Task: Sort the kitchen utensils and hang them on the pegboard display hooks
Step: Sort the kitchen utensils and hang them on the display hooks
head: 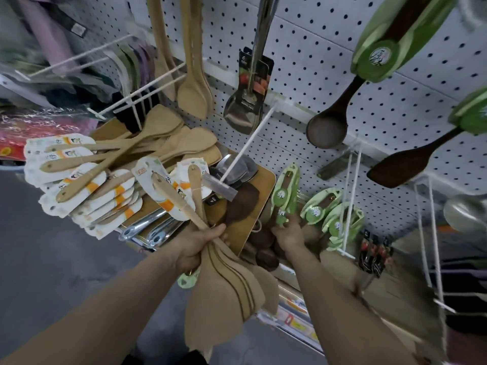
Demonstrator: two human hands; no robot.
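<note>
Closest to the camera hung the broad blades of a bundle of wooden spatulas [226, 291], their carded handles pointing up and away. The left hand [197, 246] gripped the bundle at its necks, fingers curled tight around them. Beside it, the right hand [290, 234] reached down to the shelf [295, 306], its fingers pinching the lower end of a green-carded dark utensil [286, 191] that stood tilted among other green packs [320, 206]. To the left, a loose pile of carded wooden spatulas [87, 175] lay fanned across the shelf goods. Above the hands rose the pegboard [316, 48], white with dark holes. A bare white hook [246, 146] jutted out from it with a price tag at its tip, just above the bundle's handles. On other hooks hung pale wooden spoons [193, 93], a steel turner [243, 111] with a dark card, a dark ladle [325, 127] and a dark spatula [405, 167], both in green sleeves. Blurred packaged goods filled the far left.
</note>
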